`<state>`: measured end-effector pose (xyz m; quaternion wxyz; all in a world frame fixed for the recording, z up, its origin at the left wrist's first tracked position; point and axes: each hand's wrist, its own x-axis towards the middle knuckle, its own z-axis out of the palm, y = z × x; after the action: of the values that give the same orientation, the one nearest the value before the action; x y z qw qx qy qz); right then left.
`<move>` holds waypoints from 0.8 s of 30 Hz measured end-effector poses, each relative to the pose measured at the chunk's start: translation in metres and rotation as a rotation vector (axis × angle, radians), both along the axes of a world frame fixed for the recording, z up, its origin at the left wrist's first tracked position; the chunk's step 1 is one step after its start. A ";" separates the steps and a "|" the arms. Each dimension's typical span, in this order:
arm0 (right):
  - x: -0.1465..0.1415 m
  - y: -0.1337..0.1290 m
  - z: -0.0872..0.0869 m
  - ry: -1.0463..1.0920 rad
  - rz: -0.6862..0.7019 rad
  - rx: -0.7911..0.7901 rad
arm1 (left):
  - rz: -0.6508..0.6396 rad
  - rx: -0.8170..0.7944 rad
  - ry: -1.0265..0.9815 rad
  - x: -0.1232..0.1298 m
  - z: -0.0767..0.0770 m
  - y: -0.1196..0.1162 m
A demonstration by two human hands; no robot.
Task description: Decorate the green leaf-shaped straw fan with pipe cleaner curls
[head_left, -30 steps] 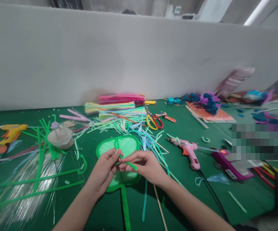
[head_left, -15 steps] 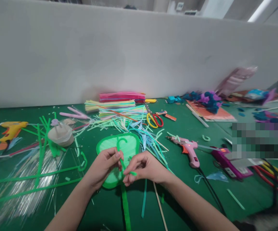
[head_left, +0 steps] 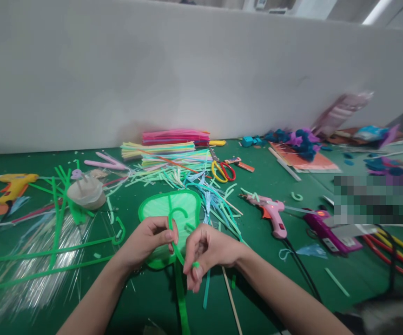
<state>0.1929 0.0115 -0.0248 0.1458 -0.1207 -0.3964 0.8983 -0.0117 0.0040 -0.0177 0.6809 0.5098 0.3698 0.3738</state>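
Observation:
A green pipe cleaner (head_left: 181, 211) with a hooked upper end is pinched in my left hand (head_left: 157, 240). Its lower part runs down to my right hand (head_left: 206, 256), whose closed fingers grip it near the other end; a small green tip shows by the thumb. Beneath both hands lies a light green leaf-shaped piece (head_left: 154, 208) with a darker green fuzzy edge, partly covered by my fingers. A green wrapped stem (head_left: 181, 298) extends from this leaf toward the front edge of the view.
Pipe cleaner bundles (head_left: 175, 138), scissors (head_left: 224, 171) and blue strands lie behind the leaf. Pink (head_left: 274, 216) and purple (head_left: 333, 230) tools with cords are at right. A yellow glue gun (head_left: 15, 186), a pale cup (head_left: 88, 193) and clear strips (head_left: 48, 274) lie left.
My right hand has moved slightly right and down, and its fingers have turned downward. The hooked green piece now shows more openly between my hands. The whole view has shifted slightly.

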 end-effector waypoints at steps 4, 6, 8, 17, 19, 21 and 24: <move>-0.001 -0.001 -0.003 -0.008 0.062 -0.027 | -0.030 -0.005 0.020 -0.002 -0.001 0.001; -0.003 -0.001 -0.005 0.000 0.086 -0.053 | -0.035 -0.012 0.013 -0.002 -0.002 0.001; -0.004 -0.002 -0.008 0.015 0.101 -0.076 | -0.038 -0.023 -0.003 -0.002 -0.002 0.000; -0.007 -0.005 -0.013 0.058 0.116 -0.118 | -0.034 -0.038 -0.062 0.000 0.004 -0.004; -0.008 -0.005 -0.013 0.063 0.027 -0.124 | 0.011 -0.025 -0.085 0.000 0.004 -0.004; -0.008 -0.004 -0.011 0.059 -0.117 -0.120 | 0.071 -0.024 -0.107 0.002 0.003 -0.004; -0.009 -0.002 -0.008 0.043 -0.313 -0.096 | 0.136 -0.060 -0.096 0.008 0.002 -0.006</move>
<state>0.1844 0.0097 -0.0326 0.2865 -0.1686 -0.3261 0.8850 -0.0040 -0.0020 -0.0155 0.6857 0.4444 0.3818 0.4319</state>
